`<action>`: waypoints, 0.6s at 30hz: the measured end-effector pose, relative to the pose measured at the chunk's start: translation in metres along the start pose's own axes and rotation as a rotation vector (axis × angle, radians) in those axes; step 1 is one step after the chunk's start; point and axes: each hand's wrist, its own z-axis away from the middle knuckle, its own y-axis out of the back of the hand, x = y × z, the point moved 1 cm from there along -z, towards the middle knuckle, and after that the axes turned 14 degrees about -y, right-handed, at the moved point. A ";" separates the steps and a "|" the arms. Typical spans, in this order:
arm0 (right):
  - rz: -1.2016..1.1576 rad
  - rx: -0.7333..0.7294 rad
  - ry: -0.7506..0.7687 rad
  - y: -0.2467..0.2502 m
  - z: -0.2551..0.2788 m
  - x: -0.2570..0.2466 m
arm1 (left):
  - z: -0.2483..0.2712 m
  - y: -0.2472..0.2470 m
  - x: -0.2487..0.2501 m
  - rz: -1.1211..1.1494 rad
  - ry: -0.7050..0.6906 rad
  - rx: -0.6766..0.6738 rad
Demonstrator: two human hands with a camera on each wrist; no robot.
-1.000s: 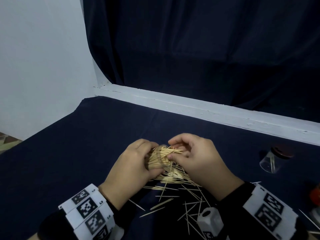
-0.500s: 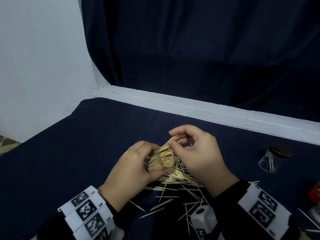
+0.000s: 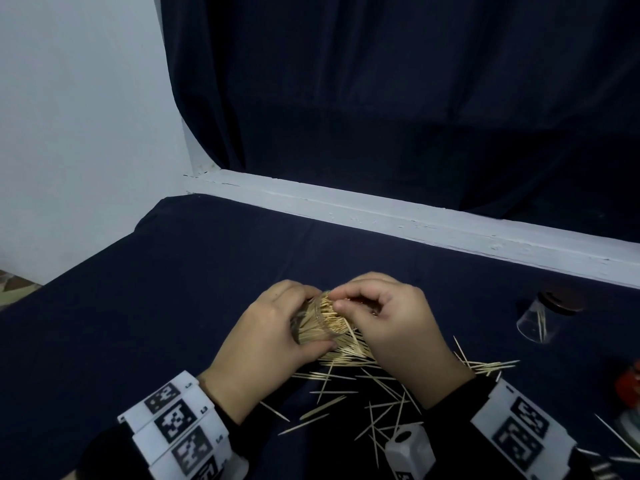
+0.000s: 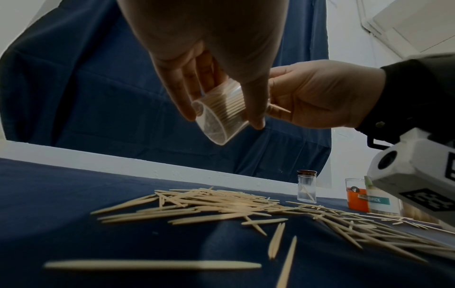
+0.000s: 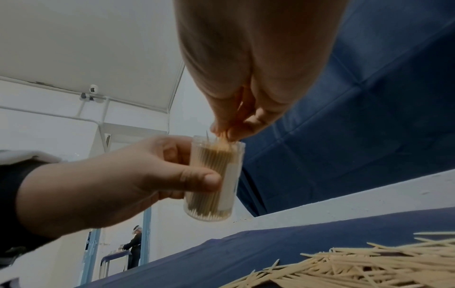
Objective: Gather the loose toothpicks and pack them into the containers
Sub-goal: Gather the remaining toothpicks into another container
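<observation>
Left hand (image 3: 266, 344) wrapped round clear jar (image 5: 216, 177), held above bench (image 3: 173, 306), nearly full. Right hand (image 3: 391, 317) pinches toothpicks at jar mouth, seating them. Next, probably: grab more from loose pile (image 4: 221, 204).

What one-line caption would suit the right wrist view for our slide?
Left hand grips a clear container packed with toothpicks while right hand fingertips meet its open top.

label: "PICK", start likely hidden | on: clear container (image 4: 380, 200)
</observation>
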 end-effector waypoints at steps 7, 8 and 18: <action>-0.056 0.095 -0.004 0.017 0.000 -0.007 | 0.000 0.001 -0.002 -0.015 0.014 0.032; -0.072 0.091 -0.056 0.020 0.002 -0.006 | 0.000 0.002 -0.003 -0.018 0.014 0.036; -0.051 0.013 -0.187 0.006 0.014 0.012 | 0.000 0.001 -0.002 -0.013 0.020 0.036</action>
